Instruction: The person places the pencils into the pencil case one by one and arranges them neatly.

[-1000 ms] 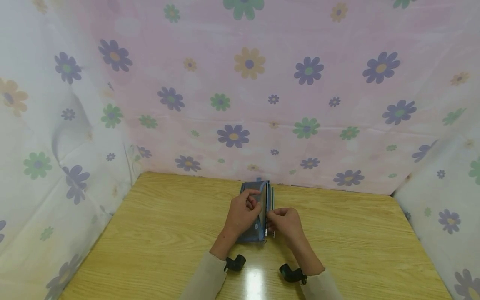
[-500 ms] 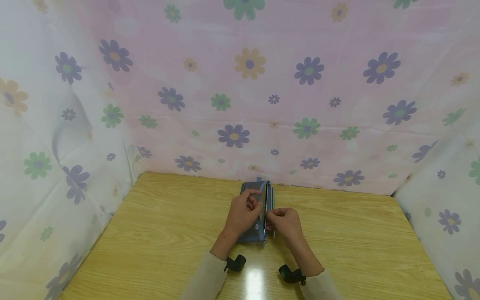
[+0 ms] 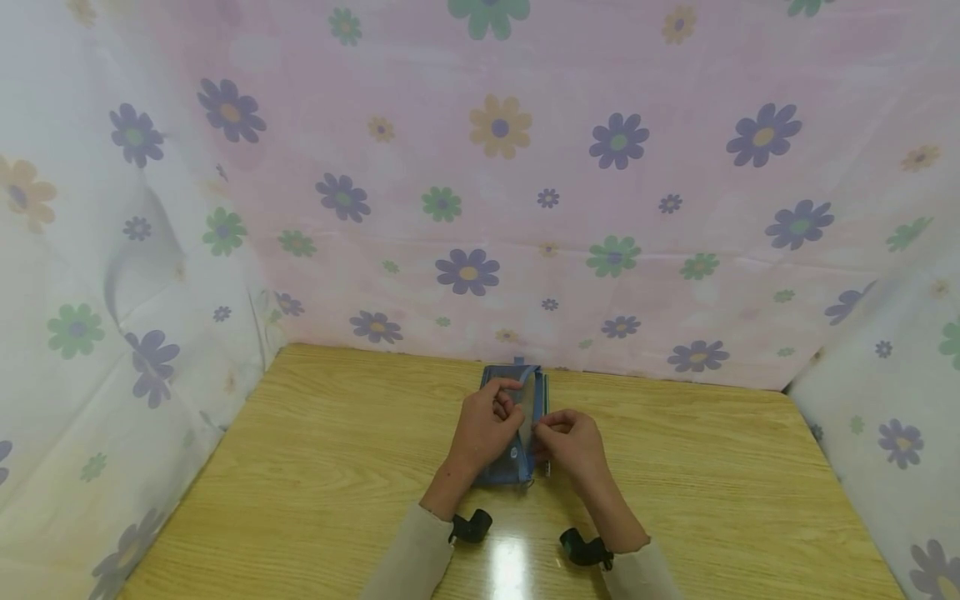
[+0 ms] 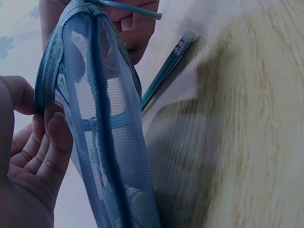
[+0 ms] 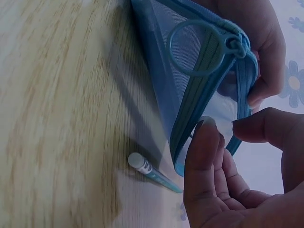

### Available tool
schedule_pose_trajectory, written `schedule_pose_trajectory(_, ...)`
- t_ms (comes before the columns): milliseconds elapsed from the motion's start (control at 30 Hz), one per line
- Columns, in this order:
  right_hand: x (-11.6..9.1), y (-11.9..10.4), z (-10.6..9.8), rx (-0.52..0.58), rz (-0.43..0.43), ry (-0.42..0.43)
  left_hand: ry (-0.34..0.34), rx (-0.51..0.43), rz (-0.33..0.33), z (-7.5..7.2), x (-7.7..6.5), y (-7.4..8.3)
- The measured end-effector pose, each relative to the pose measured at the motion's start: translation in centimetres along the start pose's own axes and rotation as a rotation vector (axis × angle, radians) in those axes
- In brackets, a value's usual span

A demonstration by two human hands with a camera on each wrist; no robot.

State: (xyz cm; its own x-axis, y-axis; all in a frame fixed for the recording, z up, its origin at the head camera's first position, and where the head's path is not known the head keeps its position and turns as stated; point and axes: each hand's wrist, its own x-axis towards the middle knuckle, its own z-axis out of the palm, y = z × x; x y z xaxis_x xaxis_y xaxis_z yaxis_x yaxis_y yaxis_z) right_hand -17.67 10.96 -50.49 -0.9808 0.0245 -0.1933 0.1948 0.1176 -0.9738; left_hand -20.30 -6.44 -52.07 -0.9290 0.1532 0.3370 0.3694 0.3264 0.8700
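A blue mesh zippered pencil case (image 3: 498, 471) stands on its side on the table, its mouth facing up. My left hand (image 3: 487, 429) pinches the left edge of the mouth between thumb and fingers. At the right edge, my right hand (image 3: 576, 442) has bent fingers at the mouth; the right wrist view shows a gap between thumb and index finger, with nothing held there. A round blue zipper pull (image 5: 173, 52) hangs at the near end. Beside the case lies a teal pencil (image 4: 166, 66) with a pale eraser end. What the case contains is mostly hidden.
The wood-grain table (image 3: 337, 433) surrounds the case. Behind it hangs a pink flowered curtain (image 3: 420, 167), with pale flowered curtains at both sides. A black camera mount sits on each wrist.
A thin dark-and-white line along the case's mouth no longer shows. The mouth looks wider, and my right fingertips have shifted slightly. My left hand stays in place.
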Motion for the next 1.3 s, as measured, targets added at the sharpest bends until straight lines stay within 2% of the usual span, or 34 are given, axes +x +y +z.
schedule_pose_trajectory(233,0.2,0.1,-0.4,-0.06,-0.038,0.003,0.004,-0.003,-0.003,-0.1,0.0,0.0)
schedule_pose_trajectory(433,0.5,0.4,-0.6,-0.154,-0.091,-0.002,0.009,0.002,-0.007,-0.2,0.0,0.1)
schedule_pose_trajectory(667,0.6,0.6,-0.9,-0.33,-0.201,0.067,0.01,0.011,-0.006,-0.3,0.0,0.2)
schedule_pose_trajectory(1300,1.4,1.7,-1.3,-0.558,-0.329,0.105,0.005,0.008,-0.031,-0.3,0.0,0.3)
